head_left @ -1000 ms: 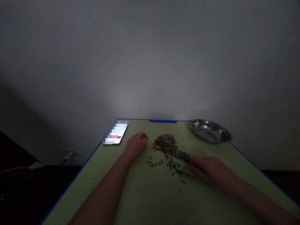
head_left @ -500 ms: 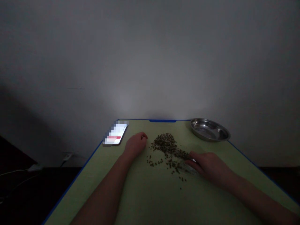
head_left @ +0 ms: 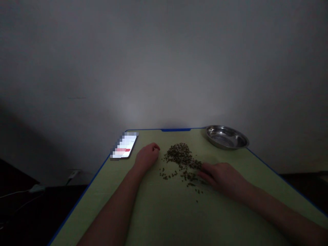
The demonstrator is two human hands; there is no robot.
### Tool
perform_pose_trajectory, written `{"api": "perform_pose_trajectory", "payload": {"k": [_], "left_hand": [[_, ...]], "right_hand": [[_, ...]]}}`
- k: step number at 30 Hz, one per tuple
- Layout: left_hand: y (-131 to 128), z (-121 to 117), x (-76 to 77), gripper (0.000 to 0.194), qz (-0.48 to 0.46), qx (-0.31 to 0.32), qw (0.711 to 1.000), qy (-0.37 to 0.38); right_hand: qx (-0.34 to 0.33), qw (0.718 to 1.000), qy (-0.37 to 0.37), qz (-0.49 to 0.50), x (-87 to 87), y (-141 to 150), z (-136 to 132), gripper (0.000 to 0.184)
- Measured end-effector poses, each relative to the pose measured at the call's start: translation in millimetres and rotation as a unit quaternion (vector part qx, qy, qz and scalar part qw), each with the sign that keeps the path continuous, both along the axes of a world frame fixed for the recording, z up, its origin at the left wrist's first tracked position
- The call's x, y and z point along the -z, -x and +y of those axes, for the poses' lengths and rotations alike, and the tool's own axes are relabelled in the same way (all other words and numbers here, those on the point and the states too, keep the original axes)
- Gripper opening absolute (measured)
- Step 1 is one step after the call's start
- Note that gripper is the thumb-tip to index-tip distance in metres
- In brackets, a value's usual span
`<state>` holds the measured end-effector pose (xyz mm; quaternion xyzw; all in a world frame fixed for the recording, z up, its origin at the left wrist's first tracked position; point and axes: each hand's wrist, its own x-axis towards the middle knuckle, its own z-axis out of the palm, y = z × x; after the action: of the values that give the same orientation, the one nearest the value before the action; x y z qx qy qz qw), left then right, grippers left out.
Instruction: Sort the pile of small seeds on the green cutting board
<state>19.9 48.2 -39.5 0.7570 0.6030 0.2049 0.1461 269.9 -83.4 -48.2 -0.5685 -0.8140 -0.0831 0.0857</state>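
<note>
Small dark grains (head_left: 178, 153) lie heaped on the green surface (head_left: 164, 215), out from the middle of its blue-trimmed far edge, with stray ones scattered toward the near edge. My right hand (head_left: 222, 176) reaches in from the right edge, its fingertips at the near right fringe of the heap; thumb and fingers are narrowly set, and I cannot tell what, if anything, they pinch. That hand stands in the way, too — it may hide some of the grains. My left hand (head_left: 148, 158) rests just beside the heap, fingers curled in; whether they hold anything I cannot tell. Beyond it, along the left edge near the far left corner, lies a lit phone (head_left: 128, 147). A shiny metal bowl (head_left: 227, 137) sits at the far right corner — its body covers that corner from me. Past the far edge rises a grey wall (head_left: 164, 68).
</note>
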Motion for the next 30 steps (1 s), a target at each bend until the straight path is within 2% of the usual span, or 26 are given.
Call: {"api": "perform_pose_trajectory", "payload": {"k": [23, 30], "left_hand": [[-1, -2, 0.7, 0.03, 0.003, 0.002, 1.0, -0.007], [0, -3, 0.5, 0.03, 0.001, 0.0, 1.0, -0.002]], "right_hand": [[0.031, 0.999, -0.006, 0.007, 1.6, 17, 6, 0.029], [0.007, 1.0, 0.001, 0.006, 2.5, 26, 8, 0.028]]}}
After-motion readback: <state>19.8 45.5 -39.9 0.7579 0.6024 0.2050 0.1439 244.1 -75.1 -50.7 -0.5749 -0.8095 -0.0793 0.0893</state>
